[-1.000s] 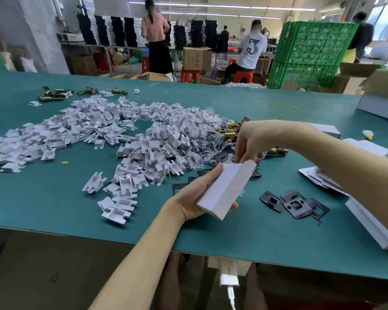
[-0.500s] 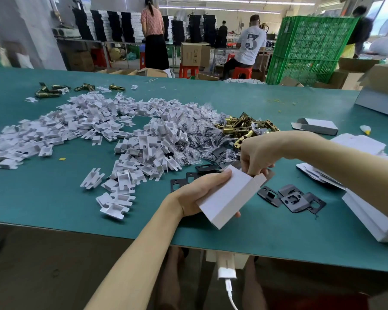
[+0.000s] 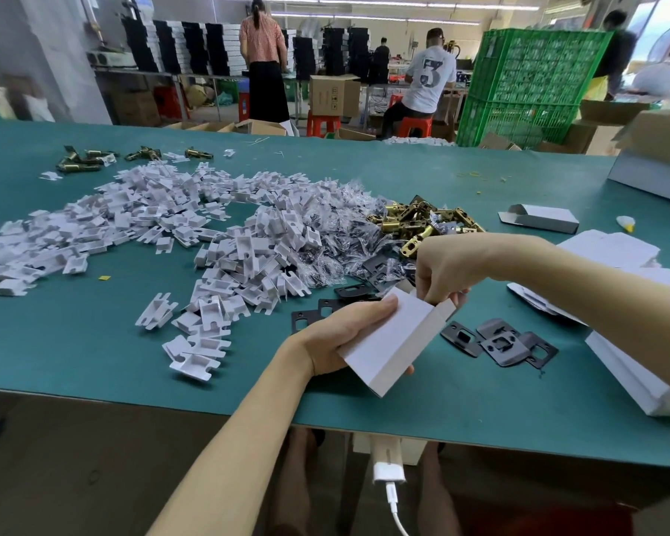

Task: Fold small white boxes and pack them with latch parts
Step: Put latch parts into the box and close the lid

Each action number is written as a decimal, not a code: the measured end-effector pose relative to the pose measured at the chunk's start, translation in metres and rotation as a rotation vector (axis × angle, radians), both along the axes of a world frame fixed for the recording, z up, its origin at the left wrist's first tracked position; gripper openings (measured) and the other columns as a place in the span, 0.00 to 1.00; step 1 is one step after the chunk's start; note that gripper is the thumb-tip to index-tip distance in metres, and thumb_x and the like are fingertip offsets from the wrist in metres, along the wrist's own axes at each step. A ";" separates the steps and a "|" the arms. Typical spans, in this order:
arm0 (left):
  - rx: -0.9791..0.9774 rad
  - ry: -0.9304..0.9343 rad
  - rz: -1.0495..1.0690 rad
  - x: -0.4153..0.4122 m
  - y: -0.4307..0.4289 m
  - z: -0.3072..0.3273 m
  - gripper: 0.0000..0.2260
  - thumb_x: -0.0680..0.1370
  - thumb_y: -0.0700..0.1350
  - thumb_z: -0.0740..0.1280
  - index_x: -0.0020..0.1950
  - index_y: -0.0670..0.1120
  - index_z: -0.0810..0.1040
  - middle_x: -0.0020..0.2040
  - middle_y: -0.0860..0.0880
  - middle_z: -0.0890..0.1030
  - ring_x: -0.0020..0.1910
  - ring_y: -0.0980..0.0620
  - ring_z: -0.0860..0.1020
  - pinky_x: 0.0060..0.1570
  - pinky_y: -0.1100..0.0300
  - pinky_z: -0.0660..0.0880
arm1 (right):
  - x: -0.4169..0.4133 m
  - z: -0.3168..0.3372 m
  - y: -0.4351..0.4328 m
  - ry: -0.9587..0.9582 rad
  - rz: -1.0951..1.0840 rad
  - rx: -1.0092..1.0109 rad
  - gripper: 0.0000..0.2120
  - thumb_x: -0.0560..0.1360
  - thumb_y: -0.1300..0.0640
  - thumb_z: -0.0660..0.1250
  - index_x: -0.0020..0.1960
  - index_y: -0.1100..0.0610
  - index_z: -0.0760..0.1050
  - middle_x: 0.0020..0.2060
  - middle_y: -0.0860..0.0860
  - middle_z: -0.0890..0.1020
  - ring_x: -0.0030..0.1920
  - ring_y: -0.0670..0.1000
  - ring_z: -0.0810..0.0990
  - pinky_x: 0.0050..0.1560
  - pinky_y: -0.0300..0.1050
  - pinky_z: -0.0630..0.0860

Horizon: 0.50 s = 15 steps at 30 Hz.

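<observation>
My left hand (image 3: 341, 334) grips a small white box (image 3: 393, 344) near the table's front edge, thumb along its top face and its open end pointing away from me. My right hand (image 3: 441, 270) has its fingers curled down at that open end, reaching into the mouth of the box; what they hold is hidden. Brass latch parts (image 3: 422, 222) lie in a heap just behind my right hand. Black strike plates (image 3: 498, 342) lie to the right of the box, and more black plates (image 3: 364, 292) lie behind it.
A wide pile of white plastic inserts (image 3: 163, 234) covers the green table (image 3: 74, 342) at the left and centre. Flat white box blanks (image 3: 635, 342) are stacked at the right, and a folded box (image 3: 538, 218) lies further back. Other people and green crates (image 3: 527, 79) stand beyond the table.
My right hand has drawn back from the brass latch heap to the open end of the box. My left hand has kept its hold on the box, shifting slightly.
</observation>
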<state>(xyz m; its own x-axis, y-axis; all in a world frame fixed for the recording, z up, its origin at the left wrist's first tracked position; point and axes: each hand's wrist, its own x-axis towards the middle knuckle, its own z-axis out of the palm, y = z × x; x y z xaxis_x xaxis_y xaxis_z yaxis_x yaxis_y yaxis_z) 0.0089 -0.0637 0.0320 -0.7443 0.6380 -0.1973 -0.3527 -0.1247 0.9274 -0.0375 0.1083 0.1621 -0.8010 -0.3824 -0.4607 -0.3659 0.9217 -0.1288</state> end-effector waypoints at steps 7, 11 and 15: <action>-0.038 0.040 -0.024 0.001 0.001 -0.002 0.20 0.83 0.58 0.63 0.65 0.44 0.76 0.52 0.41 0.85 0.46 0.42 0.86 0.45 0.53 0.84 | 0.007 -0.009 -0.004 -0.017 0.037 0.117 0.08 0.75 0.71 0.64 0.43 0.64 0.80 0.36 0.60 0.84 0.29 0.53 0.80 0.35 0.41 0.75; -0.043 0.040 -0.023 0.000 0.001 -0.003 0.21 0.83 0.58 0.64 0.66 0.44 0.76 0.53 0.41 0.85 0.47 0.42 0.86 0.48 0.52 0.84 | 0.010 -0.008 -0.003 0.008 0.062 0.089 0.08 0.76 0.69 0.66 0.44 0.61 0.82 0.33 0.53 0.81 0.24 0.45 0.78 0.29 0.34 0.74; 0.020 -0.021 0.068 -0.002 0.002 -0.005 0.23 0.81 0.56 0.67 0.69 0.42 0.72 0.53 0.41 0.85 0.50 0.42 0.86 0.49 0.52 0.83 | 0.000 -0.002 0.010 0.157 -0.001 -0.224 0.03 0.77 0.61 0.73 0.44 0.57 0.85 0.38 0.52 0.86 0.33 0.50 0.84 0.35 0.38 0.79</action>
<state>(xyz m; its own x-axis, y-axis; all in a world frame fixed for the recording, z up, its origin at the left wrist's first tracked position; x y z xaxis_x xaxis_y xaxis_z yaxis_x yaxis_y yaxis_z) 0.0064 -0.0613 0.0271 -0.7821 0.5899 -0.2010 -0.3621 -0.1677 0.9169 -0.0372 0.1181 0.1605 -0.8562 -0.4602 -0.2350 -0.3968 0.8769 -0.2715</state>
